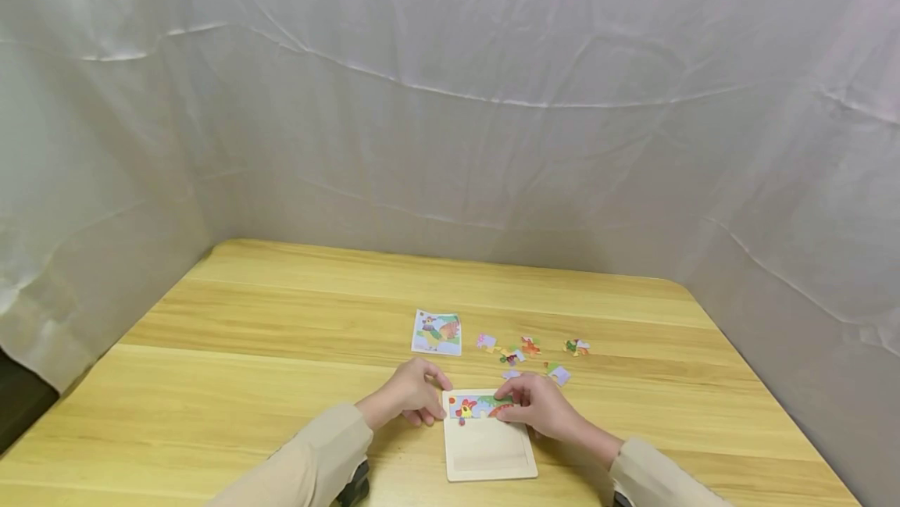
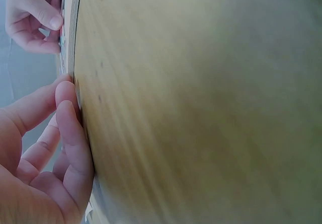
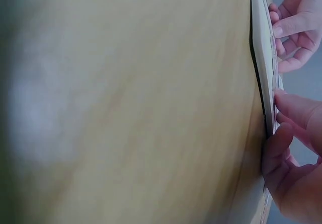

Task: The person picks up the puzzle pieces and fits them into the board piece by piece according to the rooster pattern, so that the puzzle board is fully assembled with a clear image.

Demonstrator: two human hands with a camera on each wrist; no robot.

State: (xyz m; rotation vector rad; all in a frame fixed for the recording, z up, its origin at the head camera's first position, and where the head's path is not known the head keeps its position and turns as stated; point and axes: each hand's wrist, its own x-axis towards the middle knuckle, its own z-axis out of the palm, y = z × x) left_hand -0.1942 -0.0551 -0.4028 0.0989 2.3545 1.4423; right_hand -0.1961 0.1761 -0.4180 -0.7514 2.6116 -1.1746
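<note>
A light wooden puzzle tray (image 1: 490,456) lies flat on the table, with joined puzzle pieces (image 1: 466,407) along its far side showing a red and yellow bird's head. My left hand (image 1: 413,394) holds the tray by its far left corner, index finger and thumb against the rim, other fingers curled. Over the tray's far right part, my right hand (image 1: 540,407) has thumb and index finger on a green and red puzzle piece (image 1: 501,407), which the hand partly covers. Both wrist views show the tray only edge-on.
Beyond the tray lie several loose puzzle pieces (image 1: 530,346), one (image 1: 558,373) close behind the right hand. A square picture card (image 1: 437,333) of the bird lies behind the left hand. The wooden table (image 1: 281,312) meets grey cloth (image 1: 450,163) at its back and sides.
</note>
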